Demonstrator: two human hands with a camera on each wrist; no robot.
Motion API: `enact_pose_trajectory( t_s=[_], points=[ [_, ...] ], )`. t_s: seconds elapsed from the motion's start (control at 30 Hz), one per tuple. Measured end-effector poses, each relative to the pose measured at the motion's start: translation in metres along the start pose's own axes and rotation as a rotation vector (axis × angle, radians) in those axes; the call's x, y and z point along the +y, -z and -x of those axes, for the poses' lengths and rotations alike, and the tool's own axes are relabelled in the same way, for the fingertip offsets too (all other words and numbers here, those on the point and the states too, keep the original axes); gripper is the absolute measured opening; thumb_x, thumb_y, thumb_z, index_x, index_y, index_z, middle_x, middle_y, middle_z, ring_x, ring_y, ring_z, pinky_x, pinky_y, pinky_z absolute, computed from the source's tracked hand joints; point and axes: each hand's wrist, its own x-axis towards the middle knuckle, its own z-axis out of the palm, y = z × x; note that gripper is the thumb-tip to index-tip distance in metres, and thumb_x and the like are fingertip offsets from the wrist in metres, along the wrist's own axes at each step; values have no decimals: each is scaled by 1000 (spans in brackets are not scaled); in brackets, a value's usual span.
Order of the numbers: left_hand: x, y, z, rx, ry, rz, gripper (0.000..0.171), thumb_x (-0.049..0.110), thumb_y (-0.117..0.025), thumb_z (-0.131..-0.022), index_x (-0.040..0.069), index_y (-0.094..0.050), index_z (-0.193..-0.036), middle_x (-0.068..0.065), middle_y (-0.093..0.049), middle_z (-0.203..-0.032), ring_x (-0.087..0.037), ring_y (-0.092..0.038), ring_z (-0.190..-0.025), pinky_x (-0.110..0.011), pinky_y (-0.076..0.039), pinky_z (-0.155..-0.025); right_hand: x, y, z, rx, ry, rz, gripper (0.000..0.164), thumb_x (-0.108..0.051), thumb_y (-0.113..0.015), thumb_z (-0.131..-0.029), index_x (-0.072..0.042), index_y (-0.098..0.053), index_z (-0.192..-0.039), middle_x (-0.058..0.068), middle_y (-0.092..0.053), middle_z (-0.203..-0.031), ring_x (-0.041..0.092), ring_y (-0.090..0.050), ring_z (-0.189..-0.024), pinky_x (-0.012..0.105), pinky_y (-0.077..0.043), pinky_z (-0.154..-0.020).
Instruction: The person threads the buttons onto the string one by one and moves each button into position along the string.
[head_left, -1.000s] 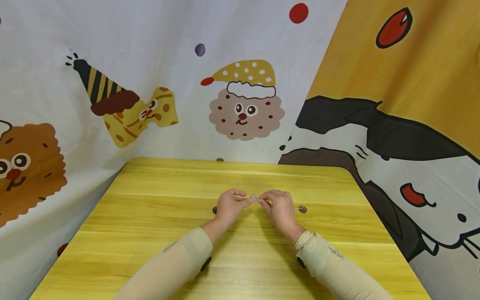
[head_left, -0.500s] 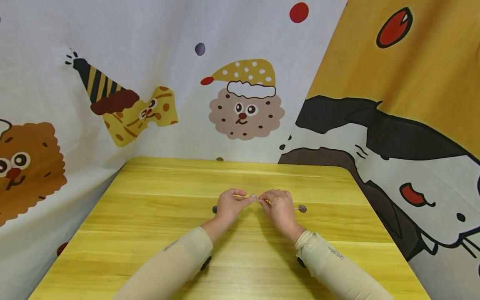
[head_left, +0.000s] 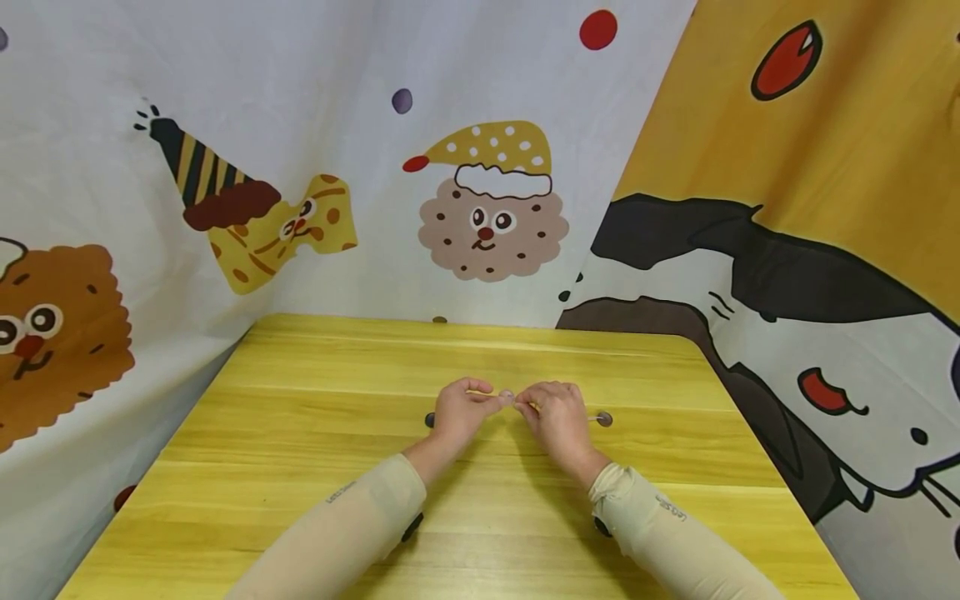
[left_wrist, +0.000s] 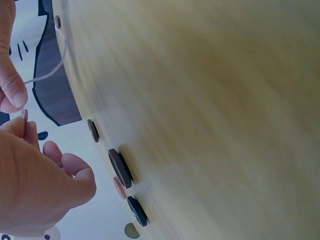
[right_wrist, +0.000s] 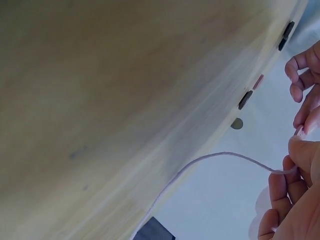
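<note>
Above the middle of the table, my left hand (head_left: 459, 417) pinches a small pale pink button-like disc (head_left: 507, 397) at its fingertips. My right hand (head_left: 561, 421) meets it from the other side, pinching a thin pale cord (right_wrist: 225, 153) close to the disc. Whether the cord passes through the disc is hidden by the fingers. From my right fingers the cord curves down to the table, and in the left wrist view it reaches a dark disc (left_wrist: 58, 21). The other fingers of my left hand (left_wrist: 45, 175) are loosely bent and hold nothing.
Several loose round discs lie on the wooden table (head_left: 480, 533): a dark one (left_wrist: 120, 168), a dark blue one (left_wrist: 137, 211) and a pink one (left_wrist: 119, 187) among them. A printed cartoon curtain (head_left: 337, 100) hangs behind the table's far edge.
</note>
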Motion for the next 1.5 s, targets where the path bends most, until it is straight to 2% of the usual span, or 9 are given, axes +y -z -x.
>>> enact_pose_trajectory(
  t_s=[0.17, 0.47, 0.7, 1.0, 1.27, 1.5],
  points=[
    [-1, 0, -1, 1, -15, 1, 37, 37, -91, -87, 10, -72, -105, -9, -80, -100, -20, -74, -88, -33, -59, -76, -3, 2, 0, -2, 8, 16, 9, -18, -91, -86, -17, -82, -88, -1, -82, -93, 23, -77, -90, 43, -50, -81],
    [-2, -1, -1, 5, -47, -30, 33, 35, -89, -90, 11, -72, -105, -8, -81, -98, -18, -75, -85, -31, -58, -71, -7, 3, -1, -27, -26, 2, 7, -20, -90, -88, -18, -83, -89, -1, -83, -94, 24, -77, -91, 44, -49, -83],
    [-2, -2, -2, 7, -78, -50, 26, 25, -88, -91, 9, -74, -107, -9, -82, -97, -17, -77, -85, -29, -59, -68, -6, 1, -1, -64, -38, 8, 7, -22, -88, -90, -18, -82, -91, -1, -83, -96, 24, -77, -93, 44, -50, -84],
    [-1, -3, -1, 2, -86, -72, 25, 26, -88, -92, 11, -74, -106, -8, -82, -97, -17, -77, -83, -30, -59, -68, -7, 0, -2, -42, -71, 3, 7, -23, -87, -91, -18, -83, -93, -1, -83, -95, 24, -77, -93, 43, -48, -83],
    [-1, -5, -1, 4, -109, -90, 21, 21, -87, -92, 12, -74, -104, -8, -82, -96, -17, -77, -82, -29, -60, -68, -8, 1, -1, -56, -50, 15, 8, -25, -88, -90, -19, -83, -92, -1, -82, -96, 24, -77, -93, 43, -48, -83],
    [-3, -6, -1, -2, -149, -159, 22, 23, -86, -94, 10, -76, -108, -6, -83, -95, -15, -77, -83, -29, -62, -69, -8, -1, -1, -52, -50, 7, 7, -23, -88, -91, -20, -82, -93, -1, -82, -99, 24, -77, -96, 44, -48, -83]
  ],
)
